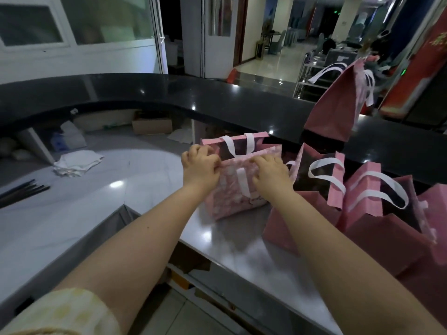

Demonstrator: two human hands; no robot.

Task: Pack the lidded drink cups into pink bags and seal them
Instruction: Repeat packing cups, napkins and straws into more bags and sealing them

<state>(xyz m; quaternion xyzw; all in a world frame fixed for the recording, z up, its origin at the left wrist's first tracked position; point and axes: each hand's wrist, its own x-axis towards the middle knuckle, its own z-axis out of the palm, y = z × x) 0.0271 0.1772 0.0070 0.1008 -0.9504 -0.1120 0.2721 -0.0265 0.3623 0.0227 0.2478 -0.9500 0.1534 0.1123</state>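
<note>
A pink bag [227,201] with white handles stands on the steel counter [242,250], its mouth open. My left hand [199,166] pinches the bag's near top edge at its left corner. My right hand [272,172] grips the same edge further right. The far rim of the bag, with its white handle, rises behind my fingers. No drink cup shows; the bag's inside is dark.
Several more open pink bags [365,197] stand to the right on the counter. Another pink bag [336,107] sits up on the raised black ledge [169,93]. Folded white cloths [75,163] and dark rods [21,192] lie at left.
</note>
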